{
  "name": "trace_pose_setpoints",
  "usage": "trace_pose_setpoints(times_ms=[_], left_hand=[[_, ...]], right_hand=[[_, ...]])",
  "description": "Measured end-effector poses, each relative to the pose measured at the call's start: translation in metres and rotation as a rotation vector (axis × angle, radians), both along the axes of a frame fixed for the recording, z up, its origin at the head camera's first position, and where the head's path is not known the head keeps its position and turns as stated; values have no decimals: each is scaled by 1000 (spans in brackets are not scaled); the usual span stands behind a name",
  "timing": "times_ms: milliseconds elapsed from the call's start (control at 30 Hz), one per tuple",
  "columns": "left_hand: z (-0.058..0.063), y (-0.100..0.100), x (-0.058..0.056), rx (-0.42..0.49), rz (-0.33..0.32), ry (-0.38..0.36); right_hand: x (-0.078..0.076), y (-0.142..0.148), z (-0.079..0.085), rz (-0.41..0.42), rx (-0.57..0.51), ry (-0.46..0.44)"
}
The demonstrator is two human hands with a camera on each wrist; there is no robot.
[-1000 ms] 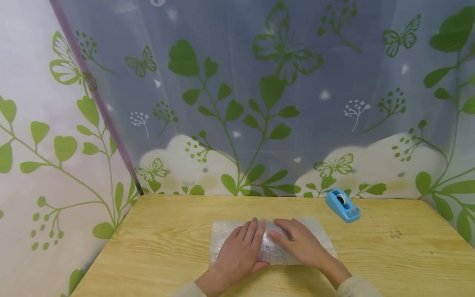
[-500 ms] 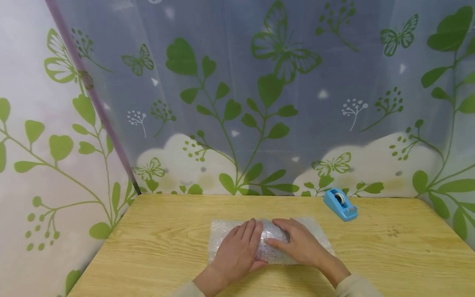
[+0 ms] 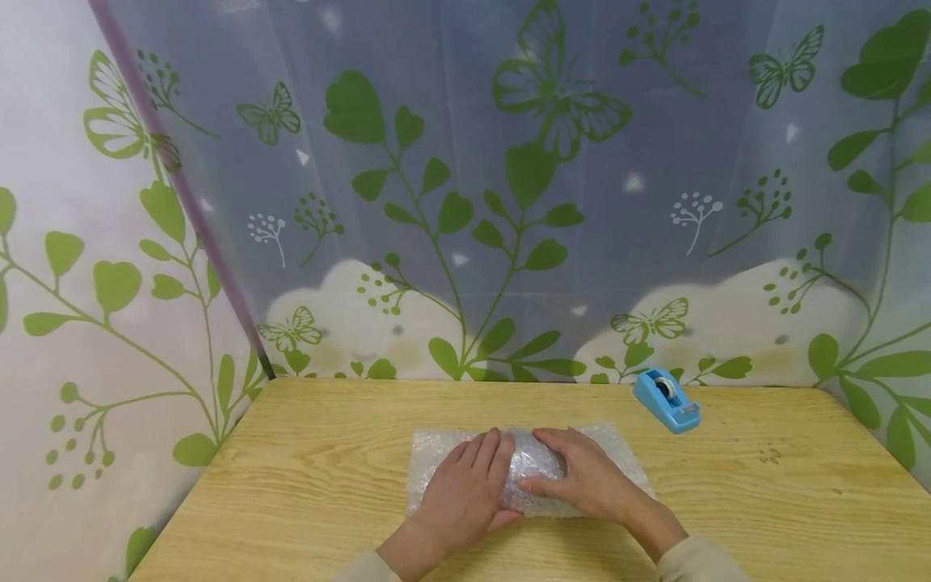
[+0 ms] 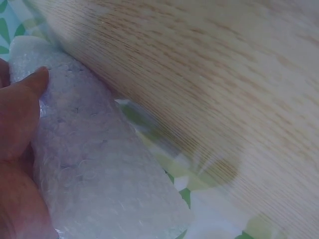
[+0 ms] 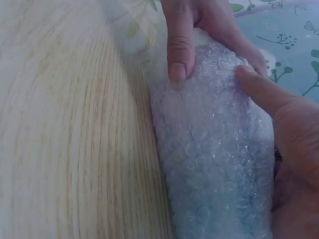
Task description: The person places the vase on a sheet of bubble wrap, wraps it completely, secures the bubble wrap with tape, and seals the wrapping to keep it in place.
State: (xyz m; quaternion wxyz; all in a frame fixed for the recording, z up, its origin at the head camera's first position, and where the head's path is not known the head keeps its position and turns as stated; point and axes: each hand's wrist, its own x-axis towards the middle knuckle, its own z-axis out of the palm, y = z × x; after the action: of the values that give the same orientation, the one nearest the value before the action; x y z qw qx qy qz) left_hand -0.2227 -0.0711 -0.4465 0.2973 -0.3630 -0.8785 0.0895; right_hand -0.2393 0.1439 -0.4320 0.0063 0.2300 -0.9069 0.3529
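Note:
A roll-shaped bundle of clear bubble wrap (image 3: 534,465) lies across the table, with a faint purple tint showing through it. What is inside cannot be made out. My left hand (image 3: 465,489) holds its left part, fingers laid over the top and thumb on the near side. On the right part, my right hand (image 3: 592,477) grips the bundle between thumb and fingers. The right wrist view has the left thumb (image 5: 179,55) pressing the near side and the right thumb (image 5: 264,89) on top. In the left wrist view the bubble wrap (image 4: 99,159) tapers away under the left hand (image 4: 20,119).
A blue tape dispenser (image 3: 667,401) with a roll of tape stands toward the back right of the wooden table (image 3: 327,453). Behind the table hangs a curtain (image 3: 465,162) printed with leaves and butterflies, and a purple pole (image 3: 196,218) slants down at the left.
My right thumb has shifted slightly left and down along the bundle, and a little more of the wrap shows between the hands. My left hand stays nearly still.

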Motion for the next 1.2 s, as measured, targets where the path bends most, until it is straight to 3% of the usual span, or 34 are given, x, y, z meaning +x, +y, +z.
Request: trace_pose_setpoints(times_ms=[233,433,533,900,1200], left_hand=[[-1,1,1,22,-5,-18],[-2,1,1,9,4,-5],[-2,1,0,7,6,-9],[-1,2,0,16,1,-3],[0,1,0,14,2,-4]], right_hand=[[2,1,-1,13,21,7],[3,-3,-1,-53,-36,-38],[3,-3,-1,-66,-18,-13],[5,1,1,6,2,19],[7,-5,0,-76,-25,6]])
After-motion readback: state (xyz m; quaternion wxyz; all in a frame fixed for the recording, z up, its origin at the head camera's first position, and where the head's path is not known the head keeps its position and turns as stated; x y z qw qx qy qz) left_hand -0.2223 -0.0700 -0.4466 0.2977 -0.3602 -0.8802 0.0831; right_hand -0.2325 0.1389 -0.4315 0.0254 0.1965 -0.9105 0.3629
